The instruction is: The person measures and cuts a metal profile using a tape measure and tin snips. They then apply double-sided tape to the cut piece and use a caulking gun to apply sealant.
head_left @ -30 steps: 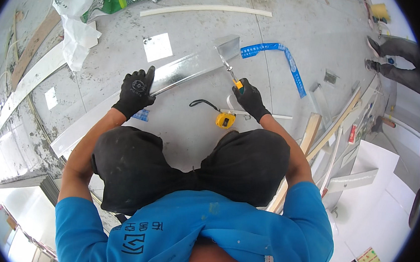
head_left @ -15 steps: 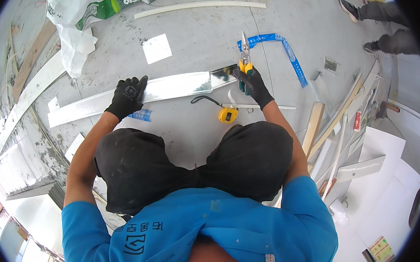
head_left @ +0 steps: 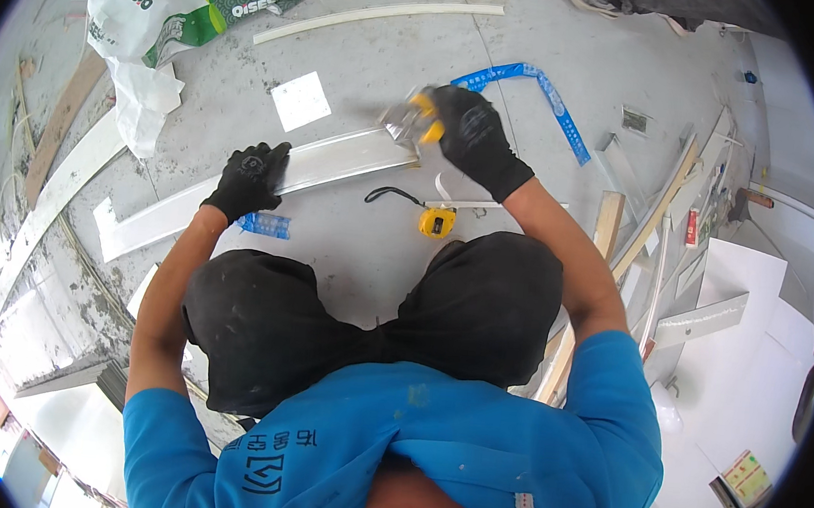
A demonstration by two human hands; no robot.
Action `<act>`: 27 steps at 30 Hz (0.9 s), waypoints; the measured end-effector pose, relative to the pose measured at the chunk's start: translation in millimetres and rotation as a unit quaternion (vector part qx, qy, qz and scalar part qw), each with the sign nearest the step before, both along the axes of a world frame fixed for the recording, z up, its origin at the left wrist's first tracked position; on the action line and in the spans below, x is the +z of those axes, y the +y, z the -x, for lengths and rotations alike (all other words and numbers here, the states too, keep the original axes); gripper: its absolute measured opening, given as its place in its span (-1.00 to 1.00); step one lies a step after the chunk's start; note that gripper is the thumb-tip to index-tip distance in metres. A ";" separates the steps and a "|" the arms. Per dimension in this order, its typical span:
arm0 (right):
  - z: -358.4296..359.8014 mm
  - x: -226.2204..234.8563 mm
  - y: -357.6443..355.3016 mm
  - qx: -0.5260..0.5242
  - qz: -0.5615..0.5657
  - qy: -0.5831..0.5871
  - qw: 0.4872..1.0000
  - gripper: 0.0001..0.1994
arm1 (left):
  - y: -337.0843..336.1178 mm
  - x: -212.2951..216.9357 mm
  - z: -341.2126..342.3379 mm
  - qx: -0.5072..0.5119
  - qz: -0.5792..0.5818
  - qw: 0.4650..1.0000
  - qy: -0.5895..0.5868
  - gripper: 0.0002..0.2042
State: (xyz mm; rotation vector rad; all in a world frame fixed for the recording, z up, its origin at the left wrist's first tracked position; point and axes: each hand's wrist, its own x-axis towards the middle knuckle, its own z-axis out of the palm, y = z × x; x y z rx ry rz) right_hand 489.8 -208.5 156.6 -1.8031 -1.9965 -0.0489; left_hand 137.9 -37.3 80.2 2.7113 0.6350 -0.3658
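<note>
Pressing left hand (head_left: 247, 177) flat on white trim strip (head_left: 238, 196) | right hand (head_left: 471, 134) fingers gripping yellow-handled tool (head_left: 409, 117)

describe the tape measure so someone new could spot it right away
On the grey concrete floor, look just in front of the person's knees, below the long white strip under the left hand. The tape measure is the small yellow case trailing a black cord.
</note>
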 end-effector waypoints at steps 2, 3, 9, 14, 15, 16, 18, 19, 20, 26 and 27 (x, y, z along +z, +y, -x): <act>-23.2 -43.2 -8.0 -0.227 -0.006 0.120 0.967 -0.64 | -0.6 5.2 -1.5 0.020 -0.100 0.994 0.024 -0.12; -41.9 -50.5 -13.6 -0.231 0.117 0.397 0.880 -0.69 | 0.5 2.8 -6.0 0.062 -0.128 0.990 0.015 -0.15; -74.1 -71.1 -64.9 -0.316 0.071 0.647 0.690 -0.84 | -4.4 -18.6 32.8 0.044 -0.115 0.992 0.019 -0.09; -45.8 18.2 -43.7 -0.261 0.065 0.763 0.588 -0.81 | 1.7 -30.1 17.6 0.054 0.014 0.998 0.022 0.00; -46.1 18.7 -42.1 -0.248 0.050 0.778 0.575 -0.79 | 4.0 -10.6 -15.1 0.050 0.091 0.994 -0.019 -0.01; -45.0 18.5 -36.3 -0.228 0.038 0.795 0.561 -0.76 | 5.8 16.1 -48.4 0.046 0.184 0.980 -0.064 -0.01; -29.1 42.6 -15.3 -0.202 0.031 0.815 0.542 -0.72 | 1.3 77.4 -112.6 0.038 0.360 0.916 -0.173 -0.02; -18.0 53.3 -4.8 -0.181 0.038 0.817 0.546 -0.70 | -2.7 107.1 -138.4 0.028 0.446 0.862 -0.238 -0.05; -6.9 65.4 3.6 -0.132 0.024 0.829 0.542 -0.71 | -8.6 122.0 -161.0 0.065 0.471 0.817 -0.327 -0.22; 25.1 103.4 -13.1 -0.145 0.087 0.789 0.591 -0.67 | -4.8 171.2 -200.7 0.219 0.682 0.559 -0.418 -0.77; 16.4 97.0 -20.3 -0.151 0.076 0.767 0.619 -0.68 | 3.4 168.5 -197.0 0.181 0.662 0.593 -0.421 -0.76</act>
